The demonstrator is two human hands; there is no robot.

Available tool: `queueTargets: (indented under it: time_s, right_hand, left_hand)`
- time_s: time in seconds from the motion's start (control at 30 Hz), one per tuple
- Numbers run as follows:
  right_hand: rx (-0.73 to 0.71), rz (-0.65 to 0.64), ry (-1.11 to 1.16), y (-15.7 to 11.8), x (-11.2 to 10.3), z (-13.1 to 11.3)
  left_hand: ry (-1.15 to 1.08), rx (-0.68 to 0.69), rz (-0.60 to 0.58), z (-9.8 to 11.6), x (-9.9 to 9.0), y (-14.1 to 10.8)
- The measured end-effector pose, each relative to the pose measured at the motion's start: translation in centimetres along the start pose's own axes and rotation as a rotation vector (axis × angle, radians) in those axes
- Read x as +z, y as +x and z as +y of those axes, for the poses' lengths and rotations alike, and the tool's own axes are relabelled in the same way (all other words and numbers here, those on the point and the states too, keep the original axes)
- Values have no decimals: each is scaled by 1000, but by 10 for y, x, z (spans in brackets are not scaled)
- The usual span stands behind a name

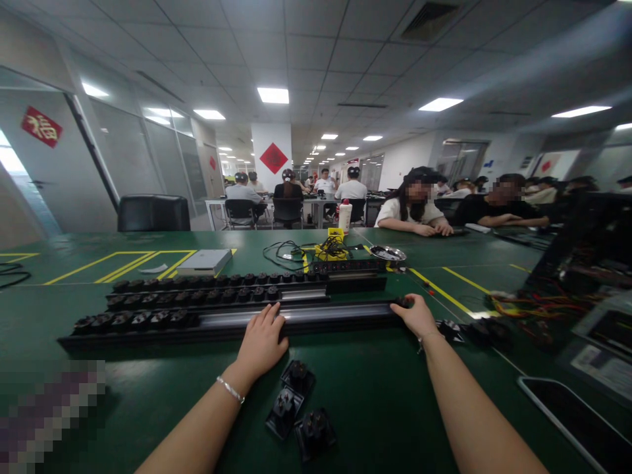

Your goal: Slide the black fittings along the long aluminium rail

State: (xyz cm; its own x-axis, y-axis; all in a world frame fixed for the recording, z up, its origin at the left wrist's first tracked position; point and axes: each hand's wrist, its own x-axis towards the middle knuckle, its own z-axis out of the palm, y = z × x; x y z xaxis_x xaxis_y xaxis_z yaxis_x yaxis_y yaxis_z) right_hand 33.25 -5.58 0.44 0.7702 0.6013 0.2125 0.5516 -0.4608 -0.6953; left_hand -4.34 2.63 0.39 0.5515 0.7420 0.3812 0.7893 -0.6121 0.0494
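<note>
My left hand [264, 339] lies over the front edge of a long black power track rail [340, 315], its fingers stretched out on the shiny channel. At the rail's right end my right hand [419, 317] is closed, thumb and fingers pinching a small black module [403, 303], mostly hidden by the fingers. Several round black socket modules [141, 320] sit in the rail's left part. Behind it lie similar rails filled with modules [247, 294]. Near my left wrist, three loose black modules [299, 372] rest on the table, with metal prongs showing on some.
On the green table [395, 408] are a phone [573, 415] at right, dark modules [481, 332] beyond my right wrist, a grey box [205, 262], tangled black cables [284, 253], a metal dish [388, 253] and a white bottle [344, 216]. Two people sit across at the right.
</note>
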Motion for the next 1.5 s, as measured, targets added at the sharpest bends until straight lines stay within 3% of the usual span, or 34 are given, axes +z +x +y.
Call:
queueTargets:
  time_s: [0.8,1.23,1.5]
  right_hand:
    - [19,1,43,10,-1,11]
    - [48,-20,59,4,-8,4]
    - [88,23,68,5,-7,12]
  left_hand:
    - [-12,0,-8,1,-3,0]
    - [0,11,12,0,-1,0]
    - [15,11,-4,1,-3,0]
